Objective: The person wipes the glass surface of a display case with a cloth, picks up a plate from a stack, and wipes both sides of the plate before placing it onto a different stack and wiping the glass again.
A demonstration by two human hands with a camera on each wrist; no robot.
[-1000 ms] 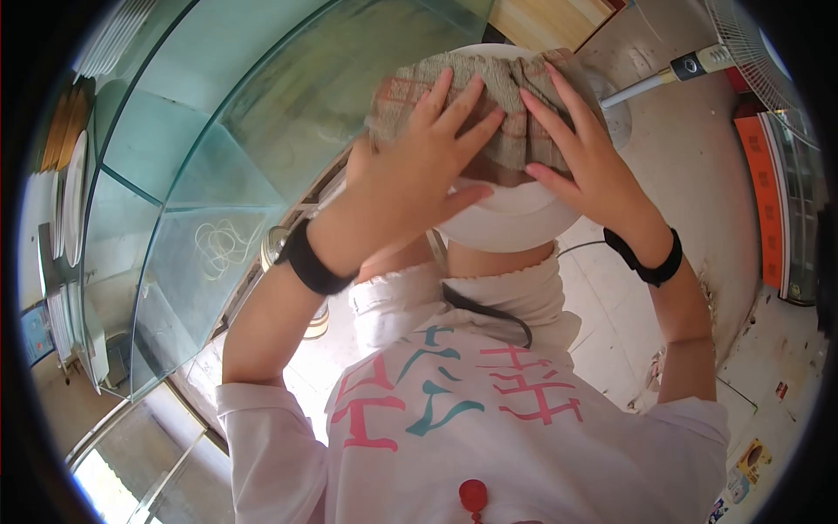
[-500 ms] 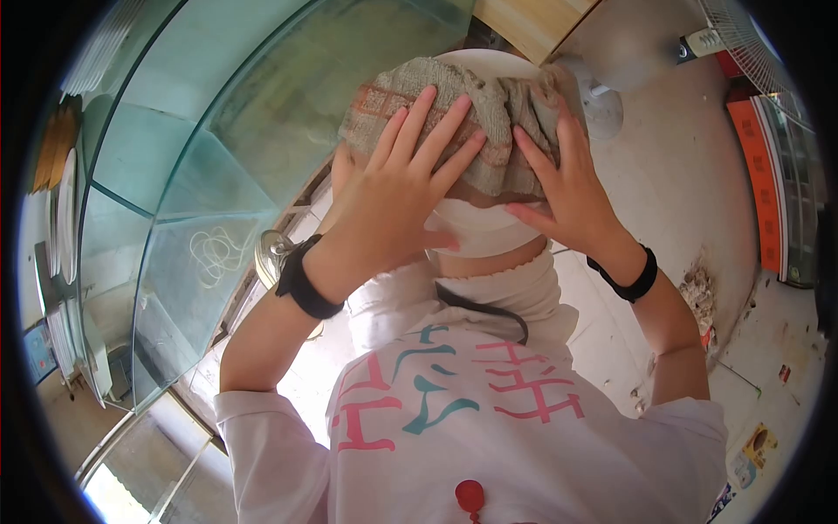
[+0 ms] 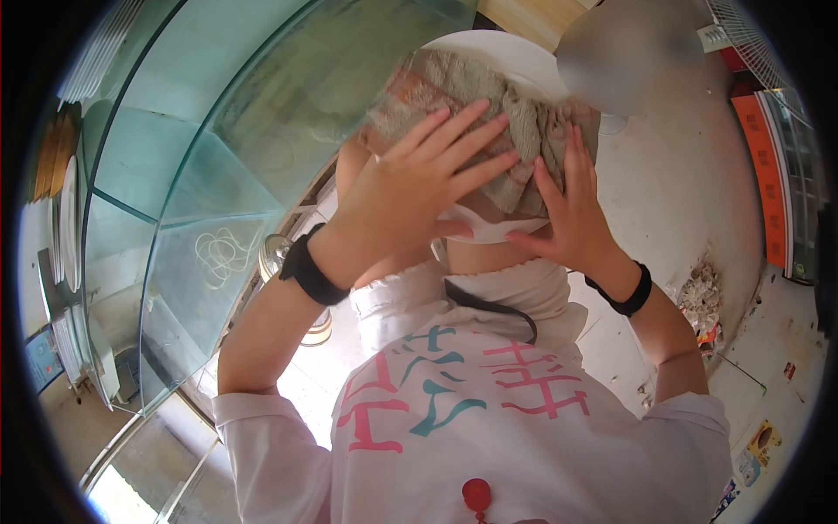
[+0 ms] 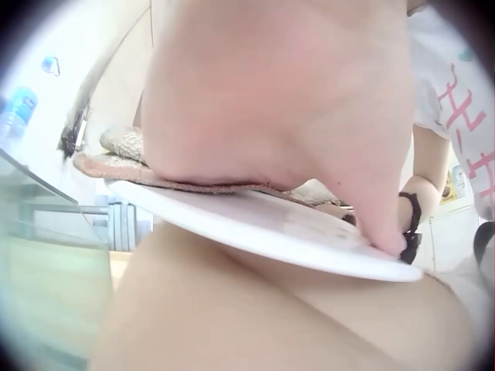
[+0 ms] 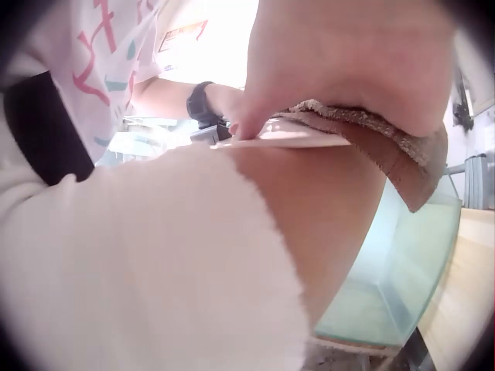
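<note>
A greenish-brown cloth (image 3: 471,83) lies bunched over a white round plate (image 3: 515,52) resting on the person's thighs. The left hand (image 3: 415,188) lies on the cloth with its fingers spread, thumb towards the plate's near edge. Beside it the right hand (image 3: 576,214) presses the cloth's right part, its fingers extended and its thumb pointing inward. In the left wrist view the plate (image 4: 263,236) shows under the cloth (image 4: 124,166), and the left thumb touches its rim. The right wrist view has the cloth (image 5: 402,154) hanging past the thigh, under the right hand (image 5: 348,69).
A curved glass case (image 3: 209,175) with a coil of pale string (image 3: 229,253) stands at the left. Upper right are a wire fan guard (image 3: 759,44) and a blurred round patch; a red-edged cabinet (image 3: 761,175) is at the right. Debris (image 3: 701,297) lies on the floor.
Both hands first moved nearer the body, and the cloth shifted with them. The left hand then slid right over the cloth, and more of the plate's far rim shows.
</note>
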